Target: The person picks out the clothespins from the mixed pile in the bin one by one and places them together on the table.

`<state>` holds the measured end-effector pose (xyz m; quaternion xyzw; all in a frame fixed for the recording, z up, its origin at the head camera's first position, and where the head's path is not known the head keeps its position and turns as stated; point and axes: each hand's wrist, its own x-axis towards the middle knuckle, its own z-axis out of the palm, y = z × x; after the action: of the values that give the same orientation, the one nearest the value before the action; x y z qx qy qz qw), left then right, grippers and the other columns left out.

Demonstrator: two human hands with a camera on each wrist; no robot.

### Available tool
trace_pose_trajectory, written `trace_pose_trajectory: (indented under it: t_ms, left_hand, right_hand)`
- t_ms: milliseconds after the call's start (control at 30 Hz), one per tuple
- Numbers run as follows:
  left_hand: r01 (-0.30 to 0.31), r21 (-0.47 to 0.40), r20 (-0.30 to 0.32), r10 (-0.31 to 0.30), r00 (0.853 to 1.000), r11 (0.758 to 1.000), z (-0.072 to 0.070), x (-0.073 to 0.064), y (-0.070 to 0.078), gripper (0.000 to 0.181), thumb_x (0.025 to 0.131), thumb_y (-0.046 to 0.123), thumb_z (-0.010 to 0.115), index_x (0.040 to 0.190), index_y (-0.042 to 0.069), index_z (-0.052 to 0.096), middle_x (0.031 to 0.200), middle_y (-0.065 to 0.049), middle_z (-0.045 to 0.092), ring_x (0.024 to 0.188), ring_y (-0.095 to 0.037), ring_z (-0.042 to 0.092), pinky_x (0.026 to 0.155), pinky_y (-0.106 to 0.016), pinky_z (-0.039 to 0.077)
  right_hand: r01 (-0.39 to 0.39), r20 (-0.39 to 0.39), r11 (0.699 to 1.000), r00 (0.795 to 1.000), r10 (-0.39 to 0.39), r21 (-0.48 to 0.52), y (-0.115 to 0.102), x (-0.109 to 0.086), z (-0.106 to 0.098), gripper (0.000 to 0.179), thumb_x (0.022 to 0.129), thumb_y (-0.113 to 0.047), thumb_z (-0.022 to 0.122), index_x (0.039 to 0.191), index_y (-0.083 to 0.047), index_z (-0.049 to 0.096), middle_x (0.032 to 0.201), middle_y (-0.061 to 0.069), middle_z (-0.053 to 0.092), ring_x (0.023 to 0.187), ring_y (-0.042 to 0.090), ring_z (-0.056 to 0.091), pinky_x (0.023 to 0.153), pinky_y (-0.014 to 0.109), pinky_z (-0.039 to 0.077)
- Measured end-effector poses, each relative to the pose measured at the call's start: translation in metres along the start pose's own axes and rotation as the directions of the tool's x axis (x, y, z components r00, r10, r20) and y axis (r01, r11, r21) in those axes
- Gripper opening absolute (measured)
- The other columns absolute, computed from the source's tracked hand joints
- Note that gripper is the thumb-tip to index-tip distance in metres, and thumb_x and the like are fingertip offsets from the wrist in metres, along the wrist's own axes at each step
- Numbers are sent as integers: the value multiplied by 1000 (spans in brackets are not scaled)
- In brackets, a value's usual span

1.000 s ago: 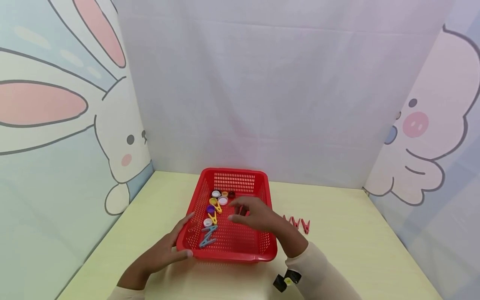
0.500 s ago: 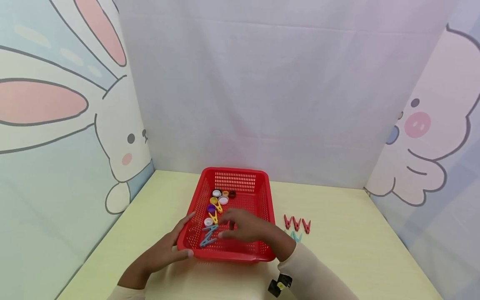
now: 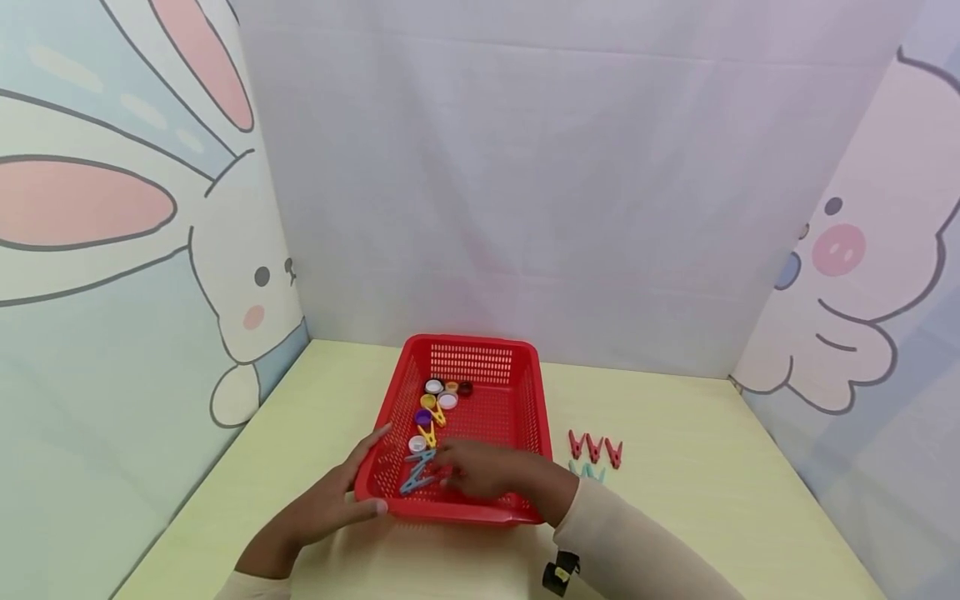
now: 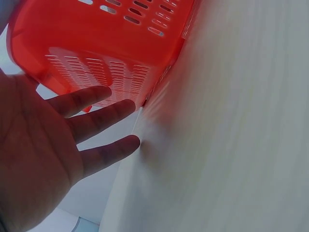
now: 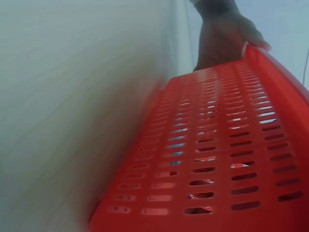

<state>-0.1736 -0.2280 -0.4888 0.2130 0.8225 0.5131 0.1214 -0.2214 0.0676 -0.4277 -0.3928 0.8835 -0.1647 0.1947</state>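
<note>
A red plastic basket (image 3: 480,512) with slotted walls stands on the table. My left hand (image 3: 318,504) rests against its left side, thumb at the near rim; in the left wrist view its fingers (image 4: 104,118) are straight and spread beside the wall. My right hand (image 3: 480,468) reaches down inside the basket, fingers bent, fingertips right at two blue-grey clothespins (image 3: 414,483) on the floor of it. I cannot tell whether it pinches one. Two yellow clothespins (image 3: 428,436) lie just beyond. In the right wrist view the basket wall hides the right hand's fingers.
Several bottle caps lie along the basket's left and far parts, among them a purple cap (image 3: 423,417) and a white cap (image 3: 417,444). On the table to the right, three red clothespins (image 3: 594,450) form a row, with teal clothespins (image 3: 594,473) nearer me. A white curtain (image 3: 510,208) hangs behind.
My right hand has moved nearer and lower inside the basket, toward the blue-grey clothespins, its fingers more bent. Teal clothespins on the table have come into sight. The left hand stays put.
</note>
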Motion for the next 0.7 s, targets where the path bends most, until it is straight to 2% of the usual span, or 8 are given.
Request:
trace_pose_trajectory:
  t_ms: [167,300,467,700]
  left_hand:
    - [6,7,-5,-6,1000,1000,0,0,3,112,91,44,83,175,28,11,167,-24,44,143,-44,54,91,-37,69]
    - [7,11,-7,-7,1000,1000,0,-1,4,112,91,43,83,175,28,11,167,-24,43,143,-43,54,90,-37,69]
    - [0,8,-2,0,1000,1000,0,-3,6,112,91,43,82,175,27,10,168,-26,41,141,-42,55,89,-36,69]
    - [8,11,-4,-8,1000,1000,0,-2,9,115,90,43,84,175,26,9,168,-27,40,141,-42,56,88,-37,69]
  right_hand:
    - [0,22,999,1000,1,-39,-1,2,4,46,98,-15,79,143,-23,72,146,-8,63,130,7,59,108,28,60]
    - [-15,47,998,999,17,-63,-1,2,4,56,93,-12,84,145,-26,71,147,-8,61,126,7,59,106,28,61]
    - [0,79,995,997,8,-104,-1,3,4,62,90,-14,87,148,-29,68,154,-8,59,130,10,61,105,30,63]
    - [-19,114,996,993,29,-85,1,5,5,62,87,-20,92,144,-29,70,149,-10,62,124,9,62,93,30,66]
